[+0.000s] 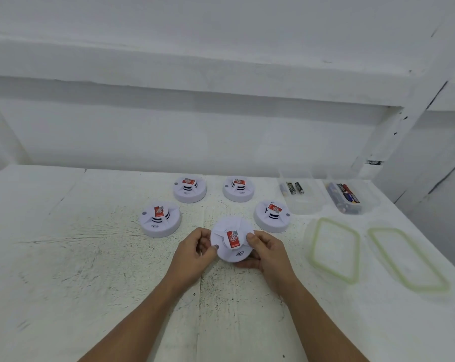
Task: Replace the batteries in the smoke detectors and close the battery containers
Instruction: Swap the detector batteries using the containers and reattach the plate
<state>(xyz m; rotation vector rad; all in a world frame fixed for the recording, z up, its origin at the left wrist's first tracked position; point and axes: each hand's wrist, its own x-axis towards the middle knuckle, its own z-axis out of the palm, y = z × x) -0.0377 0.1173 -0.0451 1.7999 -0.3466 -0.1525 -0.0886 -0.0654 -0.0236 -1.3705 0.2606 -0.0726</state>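
On the white table, two clear lids and two open battery containers are set at the right, nearer the right hand. Five smoke detectors are counted: four lie beyond, and the fifth detector is gripped label-up between it and the left hand, its underside hidden.

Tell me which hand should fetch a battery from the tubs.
Right. The battery tubs sit nearer the right hand, at the table's right; the left hand can steady the smoke detector that both grip.
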